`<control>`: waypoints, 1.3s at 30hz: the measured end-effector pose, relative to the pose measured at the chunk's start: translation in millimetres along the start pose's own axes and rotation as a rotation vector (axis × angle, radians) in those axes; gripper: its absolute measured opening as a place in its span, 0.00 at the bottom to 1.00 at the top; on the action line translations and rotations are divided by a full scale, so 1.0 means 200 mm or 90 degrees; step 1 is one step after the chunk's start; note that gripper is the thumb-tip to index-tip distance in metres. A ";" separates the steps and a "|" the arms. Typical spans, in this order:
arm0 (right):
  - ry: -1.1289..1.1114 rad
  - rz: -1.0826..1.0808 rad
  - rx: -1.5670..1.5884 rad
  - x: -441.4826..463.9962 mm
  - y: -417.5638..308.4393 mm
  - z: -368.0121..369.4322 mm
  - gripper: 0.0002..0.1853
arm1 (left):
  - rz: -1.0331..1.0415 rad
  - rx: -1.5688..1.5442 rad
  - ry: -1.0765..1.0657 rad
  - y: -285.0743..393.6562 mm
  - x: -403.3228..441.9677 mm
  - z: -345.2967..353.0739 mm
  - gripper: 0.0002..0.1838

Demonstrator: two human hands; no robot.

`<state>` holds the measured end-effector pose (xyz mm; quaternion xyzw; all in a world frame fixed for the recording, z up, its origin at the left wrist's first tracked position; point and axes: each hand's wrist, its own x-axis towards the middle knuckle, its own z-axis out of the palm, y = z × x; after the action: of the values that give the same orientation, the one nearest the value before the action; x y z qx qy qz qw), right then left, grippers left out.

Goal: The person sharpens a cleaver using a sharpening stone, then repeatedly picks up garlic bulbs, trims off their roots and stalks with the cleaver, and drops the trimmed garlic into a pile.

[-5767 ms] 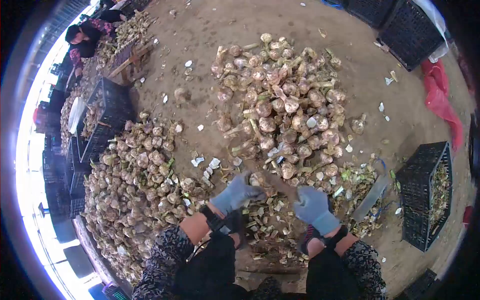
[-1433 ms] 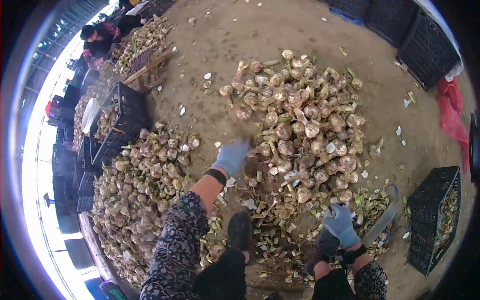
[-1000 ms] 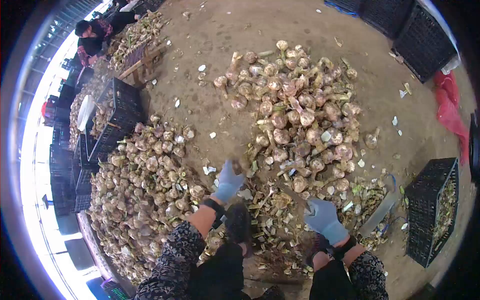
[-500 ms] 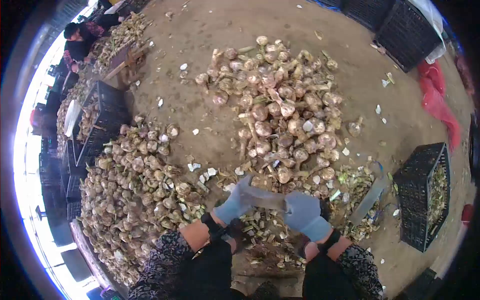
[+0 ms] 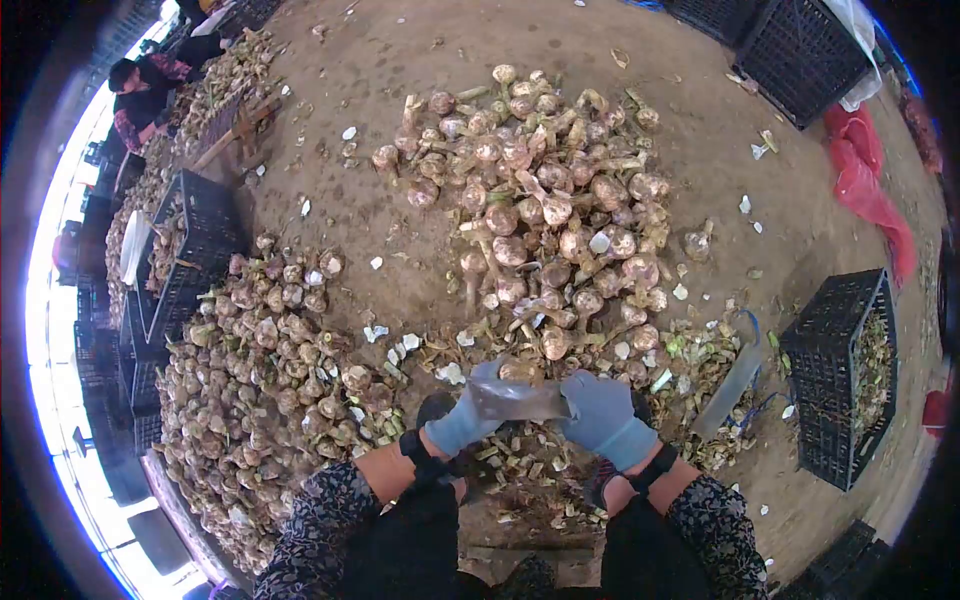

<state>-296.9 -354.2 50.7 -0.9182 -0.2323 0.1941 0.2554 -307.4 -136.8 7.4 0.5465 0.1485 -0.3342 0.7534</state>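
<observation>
On the near side of the garlic heap (image 5: 570, 230), the right hand (image 5: 604, 418) has its grip closed on a blade (image 5: 520, 402) reaching across to the left hand (image 5: 463, 421), whose hold cannot be told. Best keep the blade steady, edge clear of the left hand.

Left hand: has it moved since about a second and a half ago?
Yes: judged against the garlic pile straight ahead, the left hand has come back toward the body and somewhat to the right.

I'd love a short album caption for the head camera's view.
Gloved right hand gripping a broad-bladed knife, left hand at its far end, garlic bulbs heaped beyond.
</observation>
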 end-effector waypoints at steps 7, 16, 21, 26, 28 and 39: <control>0.016 -0.001 0.048 -0.03 0.17 0.08 0.20 | -0.023 -0.110 -0.029 0.11 -0.13 0.09 0.22; 0.035 0.333 -0.045 -0.17 0.53 -0.03 0.11 | 0.228 0.328 -0.099 0.37 -0.30 0.07 0.25; 0.134 0.225 0.032 -0.04 0.20 -0.12 0.11 | 0.155 0.547 -0.102 0.33 -0.18 0.11 0.30; -0.084 0.042 0.108 0.07 0.01 -0.03 0.11 | 0.153 1.052 -0.227 0.17 -0.10 0.13 0.25; -0.140 0.053 0.087 0.09 0.04 -0.03 0.11 | 0.205 1.002 -0.210 0.20 -0.10 0.15 0.24; 0.039 0.391 0.150 -0.20 0.54 0.05 0.25 | -0.188 1.247 0.469 0.56 -0.30 -0.85 0.28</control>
<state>-298.8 -452.9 -8.9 -0.9150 0.0875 0.2597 0.2961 -252.7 60.3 64.3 0.9601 0.0985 -0.2102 -0.1562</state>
